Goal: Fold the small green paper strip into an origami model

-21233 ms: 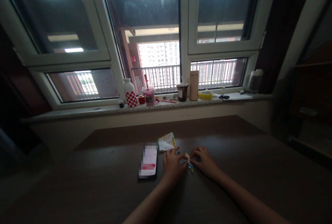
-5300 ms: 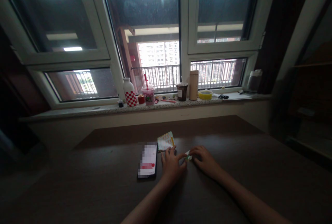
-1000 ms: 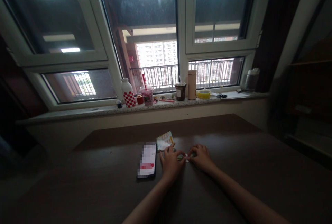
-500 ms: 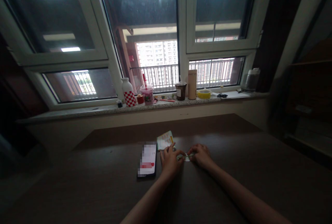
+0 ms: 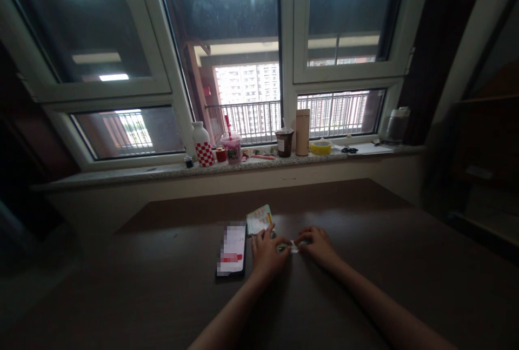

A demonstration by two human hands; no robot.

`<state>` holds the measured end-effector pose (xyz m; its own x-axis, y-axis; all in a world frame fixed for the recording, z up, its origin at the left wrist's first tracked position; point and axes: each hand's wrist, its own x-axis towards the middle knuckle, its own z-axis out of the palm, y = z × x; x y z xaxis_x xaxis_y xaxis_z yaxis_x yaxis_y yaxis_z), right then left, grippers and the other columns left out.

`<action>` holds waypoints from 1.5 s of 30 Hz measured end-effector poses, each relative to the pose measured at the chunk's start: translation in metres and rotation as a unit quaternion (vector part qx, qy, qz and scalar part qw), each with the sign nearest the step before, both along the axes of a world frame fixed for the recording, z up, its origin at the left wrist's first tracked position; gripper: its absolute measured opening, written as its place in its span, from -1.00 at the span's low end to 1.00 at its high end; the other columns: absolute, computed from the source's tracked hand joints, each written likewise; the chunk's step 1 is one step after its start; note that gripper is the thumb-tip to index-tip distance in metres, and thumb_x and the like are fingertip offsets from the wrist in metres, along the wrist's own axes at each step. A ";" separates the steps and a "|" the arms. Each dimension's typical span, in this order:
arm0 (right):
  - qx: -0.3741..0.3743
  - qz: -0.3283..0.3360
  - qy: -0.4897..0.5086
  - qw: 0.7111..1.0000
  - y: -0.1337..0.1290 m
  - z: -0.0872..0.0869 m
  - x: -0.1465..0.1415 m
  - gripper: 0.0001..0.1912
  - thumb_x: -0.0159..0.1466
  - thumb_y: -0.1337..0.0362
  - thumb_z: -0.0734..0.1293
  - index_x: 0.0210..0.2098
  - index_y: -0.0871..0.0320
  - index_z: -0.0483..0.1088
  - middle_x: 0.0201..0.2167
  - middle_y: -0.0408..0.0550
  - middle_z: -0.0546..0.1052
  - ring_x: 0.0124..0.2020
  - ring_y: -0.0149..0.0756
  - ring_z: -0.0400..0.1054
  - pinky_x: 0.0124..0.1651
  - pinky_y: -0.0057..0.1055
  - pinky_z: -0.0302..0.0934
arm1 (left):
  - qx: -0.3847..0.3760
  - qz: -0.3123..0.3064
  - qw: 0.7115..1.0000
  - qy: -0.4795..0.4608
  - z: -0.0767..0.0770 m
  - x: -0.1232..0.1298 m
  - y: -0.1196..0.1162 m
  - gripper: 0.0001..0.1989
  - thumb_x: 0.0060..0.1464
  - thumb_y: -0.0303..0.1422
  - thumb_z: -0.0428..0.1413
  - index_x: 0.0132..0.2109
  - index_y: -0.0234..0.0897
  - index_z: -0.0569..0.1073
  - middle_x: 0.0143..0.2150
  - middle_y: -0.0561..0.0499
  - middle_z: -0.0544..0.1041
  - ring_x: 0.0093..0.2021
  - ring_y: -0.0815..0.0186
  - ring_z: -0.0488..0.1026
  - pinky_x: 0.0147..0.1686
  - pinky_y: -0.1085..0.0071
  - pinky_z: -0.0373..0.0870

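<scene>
Between my two hands, low over the brown table (image 5: 170,296), is a small pale, greenish piece (image 5: 294,248), too small to make out well. My left hand (image 5: 269,251) pinches its left side with thumb and forefinger, the other fingers spread towards a printed card. My right hand (image 5: 318,244) has its thumb and forefinger at the right side of the piece. The printed card (image 5: 258,219) lies just beyond my left hand, partly under its fingertips. A phone (image 5: 232,250) with a lit screen lies left of my left hand.
Along the windowsill (image 5: 162,175) stand a red-checked white bottle (image 5: 203,147), a pink drink cup (image 5: 231,150), a dark drink cup (image 5: 284,143) and a tan flask (image 5: 302,132). Yellow tape (image 5: 320,147), black scissors (image 5: 349,150) and a clear jar (image 5: 397,125) are further right.
My right hand's fingers have shifted slightly at the small piece, which shows a little more of its pale part. The whole view has moved slightly; card and phone lie as before.
</scene>
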<state>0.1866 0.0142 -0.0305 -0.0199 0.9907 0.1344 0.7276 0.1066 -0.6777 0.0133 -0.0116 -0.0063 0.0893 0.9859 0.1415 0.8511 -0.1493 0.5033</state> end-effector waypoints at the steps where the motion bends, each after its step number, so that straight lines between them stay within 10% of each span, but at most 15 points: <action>1: 0.005 0.000 -0.001 1.000 -0.001 0.001 0.000 -0.84 0.04 0.26 0.38 -0.36 -0.02 0.58 -0.10 -0.08 0.46 0.04 -0.15 0.22 0.13 -0.30 0.02 | 0.005 0.003 1.000 -0.003 -0.001 0.001 0.000 -0.82 0.01 -0.17 0.13 -0.21 0.12 0.57 0.31 0.20 0.18 0.30 0.08 0.00 0.27 0.01 -0.20; 45: 0.005 0.010 -0.003 1.000 0.002 -0.007 0.002 -0.62 -0.01 0.41 0.35 -0.20 -0.01 0.57 -0.07 -0.03 0.46 0.06 -0.11 0.20 0.15 -0.29 0.04 | 0.012 -0.006 1.000 -0.005 -0.007 -0.002 0.002 -0.73 0.01 -0.30 0.10 -0.11 0.08 0.52 0.30 0.12 0.18 0.33 0.09 -0.05 0.29 -0.01 -0.27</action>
<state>0.1891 0.0159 -0.0374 -0.0401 0.9889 0.1433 0.7299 0.1269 -0.6716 0.0109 -0.0100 -0.0137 0.0990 0.9812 0.1655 0.8441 -0.1709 0.5083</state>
